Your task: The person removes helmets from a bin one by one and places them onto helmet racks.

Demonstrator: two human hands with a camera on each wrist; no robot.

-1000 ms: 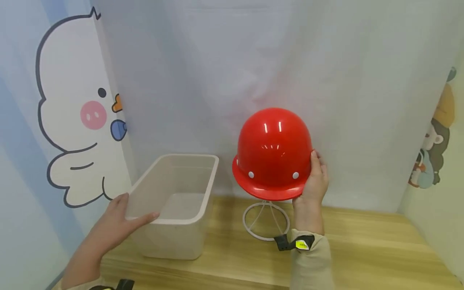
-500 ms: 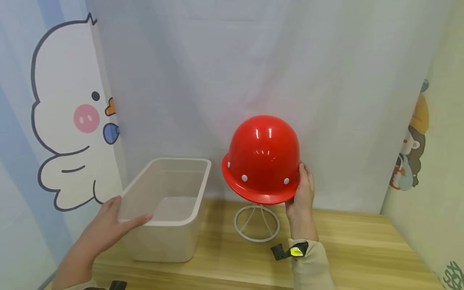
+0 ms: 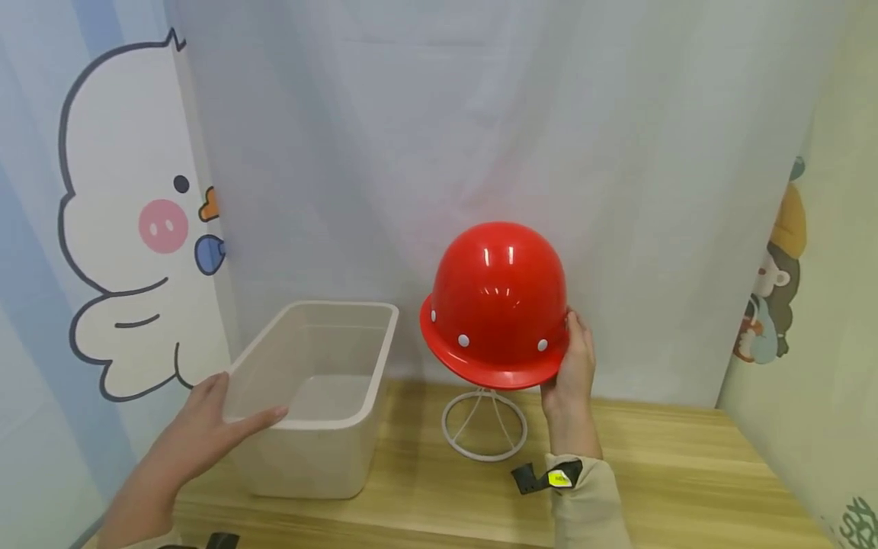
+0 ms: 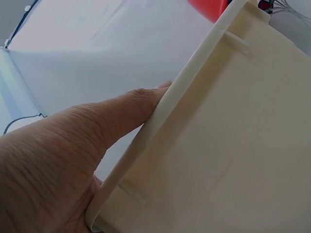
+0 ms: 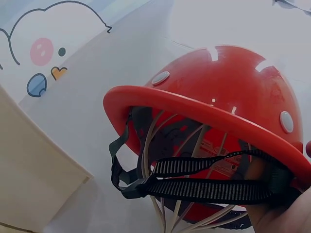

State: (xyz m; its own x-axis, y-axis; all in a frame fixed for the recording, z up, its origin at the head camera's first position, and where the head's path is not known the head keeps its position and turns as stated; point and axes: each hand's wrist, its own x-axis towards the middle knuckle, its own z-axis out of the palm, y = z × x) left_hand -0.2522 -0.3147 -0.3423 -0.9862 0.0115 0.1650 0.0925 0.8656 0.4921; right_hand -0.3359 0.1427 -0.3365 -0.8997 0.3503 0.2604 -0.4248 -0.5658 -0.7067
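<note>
A red hard hat (image 3: pixel 499 305) with white rivets sits over a white wire stand (image 3: pixel 484 436), brim toward me. My right hand (image 3: pixel 571 374) grips its right side, fingers up along the shell. In the right wrist view, a black chin strap (image 5: pixel 214 190) hangs beneath the hard hat, and the stand's wires run up inside. My left hand (image 3: pixel 195 435) holds the near left corner of a beige plastic bin (image 3: pixel 309 457), thumb along the rim. The left wrist view has that thumb (image 4: pixel 121 114) laid over the bin's edge; most fingers are hidden.
The bin stands left of the stand on a wood-grain table (image 3: pixel 672 465). A grey-white curtain (image 3: pixel 583 114) closes off the back. Side panels carry a cartoon duck (image 3: pixel 137 191) at left and a cartoon girl (image 3: pixel 771 282) at right.
Over the second, the whole head view shifts slightly left and down. The hard hat tilts a little in the right hand's grip and sits slightly lower; the left hand stays on the bin.
</note>
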